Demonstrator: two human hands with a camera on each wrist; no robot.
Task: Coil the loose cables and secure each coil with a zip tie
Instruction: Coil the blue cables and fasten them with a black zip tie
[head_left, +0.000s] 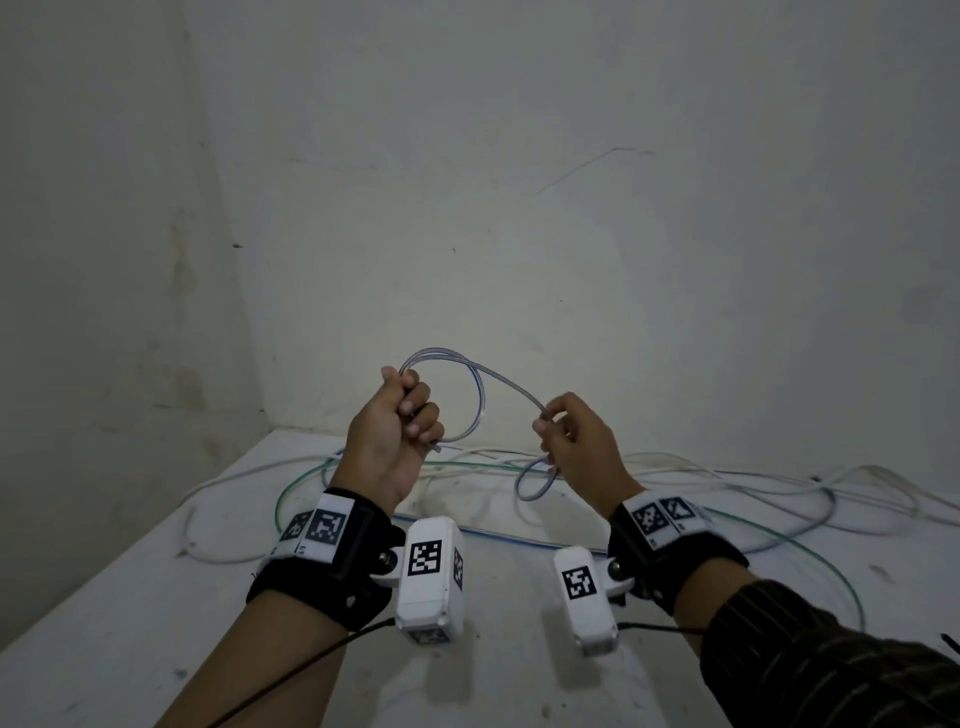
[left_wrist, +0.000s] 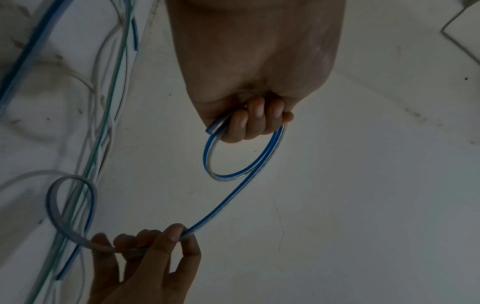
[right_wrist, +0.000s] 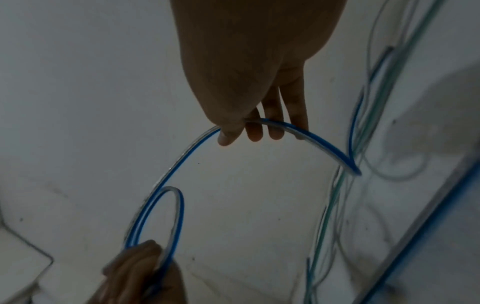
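Note:
A clear cable with a blue stripe (head_left: 501, 383) is held up in the air between both hands. My left hand (head_left: 402, 415) grips one small loop of it in a fist, seen close in the left wrist view with the cable loop (left_wrist: 221, 176) hanging from the fingers (left_wrist: 255, 115). My right hand (head_left: 563, 423) pinches the same cable (right_wrist: 179, 160) further along between thumb and fingers (right_wrist: 253, 131). From the right hand the cable curls down in a loop (head_left: 530, 480) to the table. No zip tie is in view.
Several loose cables lie tangled on the white table (head_left: 130, 597): white ones (head_left: 779, 480), a green-striped one (head_left: 821, 561) and a blue-striped run (head_left: 498, 538). Grey walls (head_left: 519, 208) meet in a corner close behind the table.

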